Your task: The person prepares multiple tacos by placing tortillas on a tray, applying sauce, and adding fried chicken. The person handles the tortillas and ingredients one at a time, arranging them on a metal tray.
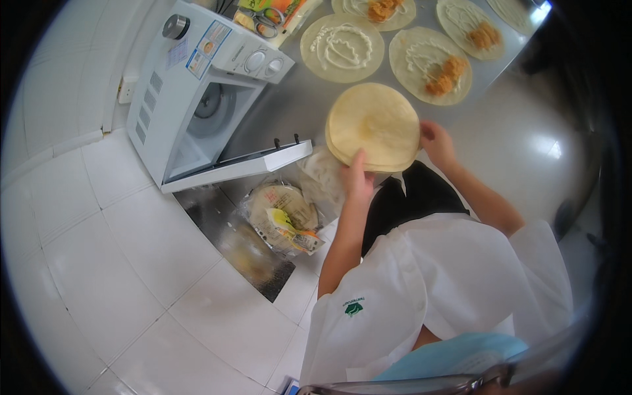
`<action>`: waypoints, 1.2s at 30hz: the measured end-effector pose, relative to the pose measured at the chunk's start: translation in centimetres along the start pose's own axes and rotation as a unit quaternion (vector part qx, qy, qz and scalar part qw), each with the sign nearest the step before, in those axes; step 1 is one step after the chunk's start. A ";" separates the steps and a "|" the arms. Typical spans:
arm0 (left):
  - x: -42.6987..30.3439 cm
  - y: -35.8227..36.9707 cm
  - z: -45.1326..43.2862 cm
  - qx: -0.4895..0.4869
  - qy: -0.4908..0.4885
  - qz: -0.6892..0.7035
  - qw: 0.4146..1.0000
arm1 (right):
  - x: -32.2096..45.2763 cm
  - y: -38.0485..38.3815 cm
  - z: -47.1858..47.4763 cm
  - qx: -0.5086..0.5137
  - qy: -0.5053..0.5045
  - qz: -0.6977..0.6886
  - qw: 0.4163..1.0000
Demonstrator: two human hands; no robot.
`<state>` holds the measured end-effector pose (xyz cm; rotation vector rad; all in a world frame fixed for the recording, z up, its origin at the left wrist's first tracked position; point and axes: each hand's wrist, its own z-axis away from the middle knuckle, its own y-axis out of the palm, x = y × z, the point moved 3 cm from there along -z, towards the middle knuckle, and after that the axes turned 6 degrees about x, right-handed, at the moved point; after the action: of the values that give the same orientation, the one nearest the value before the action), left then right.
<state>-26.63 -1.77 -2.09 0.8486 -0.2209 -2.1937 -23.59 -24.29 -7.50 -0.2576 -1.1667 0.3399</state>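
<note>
A stack of round tortilla-like flatbreads (374,123) is held up in front of me, over the near edge of the steel table. My left hand (359,177) grips its lower left edge, thumb on top and fingers underneath. At the stack's right edge, my right hand (438,144) pinches the rim with its fingertips, which are partly hidden. Beyond the stack lies a flatbread with squiggles of white sauce (341,48). To its right, another flatbread (430,66) carries white sauce and an orange-brown shredded filling (446,75).
At left, a white microwave oven (173,94) has its door (237,167) swung open towards me. Packaged flatbreads (284,217) and a crumpled clear bag (321,175) lie near the door. Scissors (268,22) rest on packets at the back. More topped flatbreads (470,29) line the steel table (291,106).
</note>
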 end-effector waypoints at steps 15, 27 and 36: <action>-12.6 11.1 4.3 0.134 0.009 0.034 0.990 | 3.6 -0.3 0.7 -0.045 0.013 0.107 0.993; -12.7 13.7 5.9 0.182 0.047 0.032 0.982 | 9.0 -10.3 9.9 0.019 0.009 -0.288 0.957; 1.6 -3.1 0.7 0.027 0.089 -0.188 0.978 | 14.0 -14.5 12.9 -0.038 -0.033 -0.353 0.934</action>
<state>-29.65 -0.83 -3.61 1.1904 -0.0324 -2.4468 -28.80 -31.86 14.63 0.1175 -1.2609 -0.3336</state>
